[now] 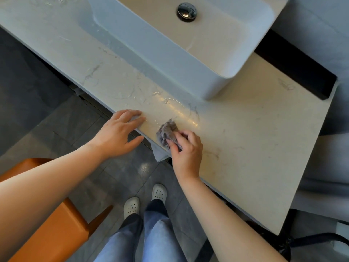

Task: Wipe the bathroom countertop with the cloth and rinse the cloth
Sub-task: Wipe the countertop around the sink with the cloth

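A pale marble-look countertop [255, 129] runs diagonally across the view, with wet streaks near its front edge. My right hand [186, 150] grips a bunched grey cloth [167, 131] and presses it on the counter right at the front edge. My left hand [118, 133] lies with straight fingers over the counter's front edge, just left of the cloth, thumb hanging below the edge. A white rectangular vessel basin [170, 59] stands on the counter behind the hands, its dark metal drain plug [187, 12] visible inside.
An orange stool [56, 224] stands on the dark tiled floor at the lower left. My feet in white clogs [145, 199] are below the counter edge. A black gap [302, 69] borders the counter at the right, beside a grey wall.
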A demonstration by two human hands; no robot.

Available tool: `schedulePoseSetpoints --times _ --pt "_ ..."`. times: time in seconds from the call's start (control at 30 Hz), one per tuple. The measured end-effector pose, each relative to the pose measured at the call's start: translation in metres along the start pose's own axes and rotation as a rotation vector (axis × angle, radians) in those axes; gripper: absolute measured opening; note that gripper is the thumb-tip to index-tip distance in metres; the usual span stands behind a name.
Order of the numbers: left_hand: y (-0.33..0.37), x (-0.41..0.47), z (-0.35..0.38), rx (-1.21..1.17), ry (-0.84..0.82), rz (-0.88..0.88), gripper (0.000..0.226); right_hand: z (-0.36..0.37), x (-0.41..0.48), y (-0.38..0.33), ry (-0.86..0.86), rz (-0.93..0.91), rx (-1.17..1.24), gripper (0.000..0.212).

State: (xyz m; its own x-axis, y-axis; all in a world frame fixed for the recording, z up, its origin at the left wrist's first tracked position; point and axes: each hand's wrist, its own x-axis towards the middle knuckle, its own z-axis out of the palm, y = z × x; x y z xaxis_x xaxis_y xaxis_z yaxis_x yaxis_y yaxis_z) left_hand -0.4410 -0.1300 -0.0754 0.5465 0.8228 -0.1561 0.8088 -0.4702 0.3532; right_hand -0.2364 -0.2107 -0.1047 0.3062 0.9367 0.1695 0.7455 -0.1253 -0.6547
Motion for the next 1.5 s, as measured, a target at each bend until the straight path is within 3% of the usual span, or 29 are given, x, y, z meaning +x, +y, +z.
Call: schedulePoseSetpoints --times 0.17,0.3,0.47,0.63,0.77,0.9,1.33,1.5 --pt "-0.009 0.004 -0.013 -0.046 -0.048 0.031 0.067 -0.019 -0.026 -0.019 -0.174 0.061 0.214 0.025" --pt "-0.006 0.003 -0.012 -0.039 -0.053 0.021 0.069 -0.047 -0.015 -0.018 -0.176 0.134 0.281 0.020" --pt "0.000 0.000 -0.008 -0.046 -0.025 -0.009 0.067 -0.073 0.047 0.003 -0.010 0.147 0.161 0.015" --pt "0.003 0.000 -0.007 -0.048 -0.020 -0.038 0.066 -0.056 0.093 0.019 -0.070 0.039 0.052 0.019" --pt "0.005 0.001 -0.004 -0.060 0.000 -0.065 0.062 -0.025 0.110 0.023 -0.022 -0.019 -0.014 0.026" --pt "0.005 0.002 -0.001 -0.072 0.016 -0.075 0.058 -0.001 0.119 0.023 0.061 -0.061 -0.049 0.028" --pt "-0.006 0.003 -0.007 -0.109 0.014 -0.017 0.054 0.010 0.122 0.013 0.092 -0.022 -0.041 0.028" --pt "-0.015 0.006 -0.016 -0.152 0.185 -0.106 0.048 0.013 0.098 -0.001 0.012 -0.049 -0.044 0.031"
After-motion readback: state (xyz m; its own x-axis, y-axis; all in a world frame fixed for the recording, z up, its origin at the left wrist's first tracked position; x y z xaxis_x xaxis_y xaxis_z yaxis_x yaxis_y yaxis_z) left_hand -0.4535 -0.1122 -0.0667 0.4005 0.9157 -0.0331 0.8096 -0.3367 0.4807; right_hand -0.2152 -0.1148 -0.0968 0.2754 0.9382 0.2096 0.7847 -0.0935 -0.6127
